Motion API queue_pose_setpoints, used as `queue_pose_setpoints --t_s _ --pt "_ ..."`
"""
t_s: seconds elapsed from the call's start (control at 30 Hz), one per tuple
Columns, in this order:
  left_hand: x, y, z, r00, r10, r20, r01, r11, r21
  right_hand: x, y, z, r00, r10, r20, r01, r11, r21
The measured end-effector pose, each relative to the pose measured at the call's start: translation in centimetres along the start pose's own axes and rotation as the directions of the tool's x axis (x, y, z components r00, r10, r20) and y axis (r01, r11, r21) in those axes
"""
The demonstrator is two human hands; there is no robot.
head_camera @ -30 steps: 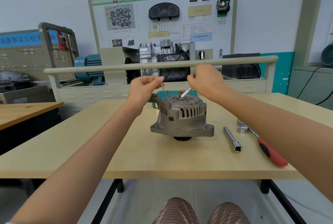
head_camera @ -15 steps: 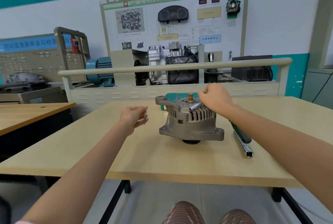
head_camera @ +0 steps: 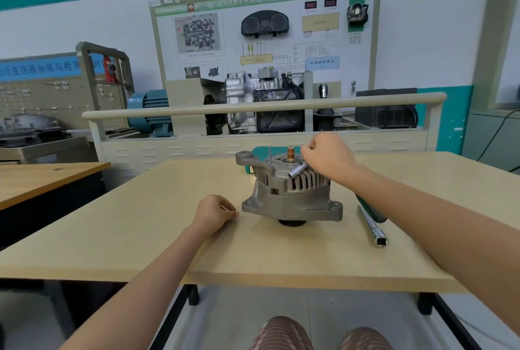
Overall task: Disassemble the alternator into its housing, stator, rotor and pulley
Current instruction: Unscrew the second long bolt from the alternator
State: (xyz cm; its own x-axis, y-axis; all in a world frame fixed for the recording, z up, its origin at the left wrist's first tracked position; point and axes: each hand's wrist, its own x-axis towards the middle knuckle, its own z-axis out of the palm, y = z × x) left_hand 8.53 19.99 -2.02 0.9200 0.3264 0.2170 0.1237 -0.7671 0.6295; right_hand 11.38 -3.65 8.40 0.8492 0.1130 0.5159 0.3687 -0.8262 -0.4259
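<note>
At the bottom centre of the frame the person's knees show in striped cloth, below the front edge of the pale wooden desk. Just beyond, left of centre, the left hand rests on the desk with its fingers curled in; a thin glint shows at the fingertips, but whether they pinch something small cannot be told. At right of centre a chrome extension bar lies on the desk, its square end toward the viewer, partly under the right forearm, with a dark green handle beside it.

The alternator stands in the middle of the frame, on the desk, just right of the left hand and apart from it. Its housing is grey cast aluminium with a row of upright cooling slots around the side, flat mounting lugs with bolt holes at the base corners and a raised ear at upper left. The dark pulley peeks out beneath it. A copper-coloured shaft end rises from the top centre, and a thin through bolt stands upright at the left of it.

The right hand is over the housing's upper right, fingers curled round a silver socket tool that slants down across the top edge.

Behind the desk, a rail-fronted training bench carries a gearbox, with a display board on the wall.
</note>
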Motion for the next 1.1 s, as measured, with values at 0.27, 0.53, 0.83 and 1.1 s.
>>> queue_pose_setpoints --t_s 0.27,0.53,0.83,1.1 --pt "0.5 -0.1 0.3 1.0 0.003 -0.005 -0.003 0.999 0.051 0.1 0.2 0.1 1.0 0.012 -0.009 -0.012 0.999 0.051" --pt "-0.7 5.6 -3.4 0.87 -0.085 -0.485 -0.159 0.884 -0.44 1.1 1.7 -1.8 0.988 0.103 -0.115 -0.087 0.987 0.136" --pt "-4.8 12.7 -3.1 0.864 0.402 -0.303 -0.371 0.916 0.154 1.3 3.2 -2.6 0.97 0.222 -0.102 -0.191 0.949 0.25" --pt "-4.6 11.3 0.5 0.865 0.421 -0.273 -0.275 0.853 0.443 1.3 4.5 -2.2 0.966 0.24 -0.099 -0.209 0.945 0.252"
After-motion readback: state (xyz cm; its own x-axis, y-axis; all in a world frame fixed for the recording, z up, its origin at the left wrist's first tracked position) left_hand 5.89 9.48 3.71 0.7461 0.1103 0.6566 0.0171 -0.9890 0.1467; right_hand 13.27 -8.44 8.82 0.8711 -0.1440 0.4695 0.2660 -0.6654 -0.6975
